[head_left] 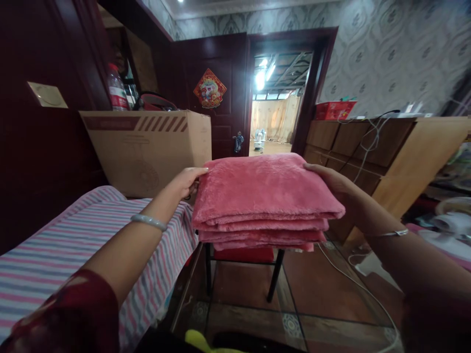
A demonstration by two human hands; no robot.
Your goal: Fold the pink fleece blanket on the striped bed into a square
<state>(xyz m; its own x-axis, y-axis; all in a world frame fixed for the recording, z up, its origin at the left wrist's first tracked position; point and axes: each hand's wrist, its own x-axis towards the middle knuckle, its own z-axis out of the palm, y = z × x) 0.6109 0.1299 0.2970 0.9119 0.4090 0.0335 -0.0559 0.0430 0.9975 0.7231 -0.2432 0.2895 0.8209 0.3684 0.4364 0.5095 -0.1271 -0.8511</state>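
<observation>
A folded pink plush blanket [263, 198], stacked in several layers, is held up in front of me over a red-seated stool [245, 256] with black legs. My left hand [187, 180] grips the blanket's left edge, thumb on top. My right hand [331, 182] grips its right edge, fingers spread over the top layer. Both wrists wear bracelets.
A bed with a striped pink, white and grey sheet [73, 245] lies at the left. A large cardboard box [147, 147] stands behind it. A wooden dresser [386, 152] with cables runs along the right. An open doorway [275, 105] is ahead. A white cable [353, 282] crosses the tiled floor.
</observation>
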